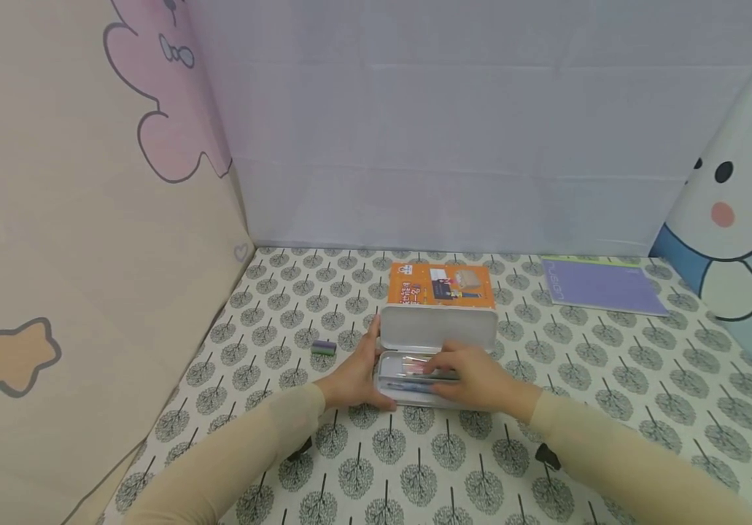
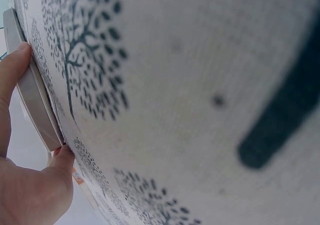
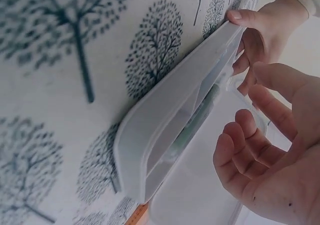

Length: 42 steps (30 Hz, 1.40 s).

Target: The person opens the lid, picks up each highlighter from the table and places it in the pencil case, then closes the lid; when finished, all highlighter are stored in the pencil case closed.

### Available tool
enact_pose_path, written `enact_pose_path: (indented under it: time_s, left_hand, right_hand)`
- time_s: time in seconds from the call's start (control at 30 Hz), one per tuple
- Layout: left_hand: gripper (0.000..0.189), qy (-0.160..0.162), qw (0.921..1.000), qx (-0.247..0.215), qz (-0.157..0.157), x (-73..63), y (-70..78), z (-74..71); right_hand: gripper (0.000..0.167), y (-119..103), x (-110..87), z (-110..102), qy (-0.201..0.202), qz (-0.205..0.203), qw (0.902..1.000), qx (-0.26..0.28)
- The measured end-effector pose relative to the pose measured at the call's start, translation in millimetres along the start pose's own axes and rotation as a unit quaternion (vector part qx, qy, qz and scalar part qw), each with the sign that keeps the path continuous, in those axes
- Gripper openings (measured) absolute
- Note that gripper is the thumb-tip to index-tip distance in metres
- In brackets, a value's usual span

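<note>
An opened white pencil case (image 1: pixel 439 329) stands in the head view, its lid tilted back and the open base toward me. Several pencils (image 1: pixel 413 360) lie inside. My left hand (image 1: pixel 354 372) grips the left end of the case, thumb at the front corner and fingers toward the back. The left wrist view has that thumb and a finger against the case wall (image 2: pixel 39 102). My right hand (image 1: pixel 474 375) reaches over the base, fingertips in or just above the compartment. In the right wrist view its fingers (image 3: pixel 255 140) bend loosely, with no object visible between them.
Behind the lid is an orange book (image 1: pixel 443 284), its lower part hidden. A small green and purple piece (image 1: pixel 324 348) lies left of the case. The purple notebook (image 1: pixel 602 286) rests at the back right. A tree-print cloth (image 1: pixel 389 445) covers the table.
</note>
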<state>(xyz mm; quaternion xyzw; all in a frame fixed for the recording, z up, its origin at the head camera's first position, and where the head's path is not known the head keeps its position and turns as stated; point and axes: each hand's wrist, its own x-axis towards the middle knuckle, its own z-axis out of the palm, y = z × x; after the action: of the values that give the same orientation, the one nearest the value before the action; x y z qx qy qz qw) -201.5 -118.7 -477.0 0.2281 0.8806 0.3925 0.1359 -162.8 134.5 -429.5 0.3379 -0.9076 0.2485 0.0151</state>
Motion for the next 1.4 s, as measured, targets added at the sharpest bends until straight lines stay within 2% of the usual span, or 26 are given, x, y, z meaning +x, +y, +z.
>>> enact_pose_path:
  time_s: [0.1, 0.33, 0.53, 0.8, 0.93, 1.23, 1.4]
  left_hand:
    - [0.16, 0.003, 0.9999, 0.008, 0.008, 0.8, -1.8, 0.4]
    - [0.162, 0.007, 0.9994, 0.022, 0.026, 2.3, -4.2, 1.3]
    - [0.162, 0.006, 0.9997, 0.016, 0.017, 1.5, -3.3, 1.2]
    - [0.161, 0.003, 0.9999, 0.011, 0.01, 0.7, -1.3, 0.5]
    - [0.161, 0.002, 0.9999, 0.012, 0.005, 0.7, -0.3, 0.0]
    - [0.161, 0.001, 0.9999, 0.012, -0.003, 0.7, 1.4, -0.9]
    - [0.161, -0.001, 1.0, 0.009, -0.003, 0.2, 1.8, -1.2]
  right_hand:
    - [0.022, 5, -9.2, -5, 0.014, -0.008, 0.9999, -0.003]
    - [0.023, 16, -35.5, -21, 0.012, 0.03, 0.9993, 0.016]
    - [0.023, 23, -54.7, -34, 0.013, 0.038, 0.9992, 0.003]
    - [0.025, 37, -81.6, -42, 0.025, 0.038, 0.999, -0.005]
    - [0.026, 41, -98.2, -46, 0.018, 0.045, 0.9988, 0.002]
    - [0.028, 47, -133.2, -48, 0.02, 0.04, 0.9989, 0.012]
    - [0.028, 54, -152.5, -48, 0.029, 0.024, 0.9991, 0.018]
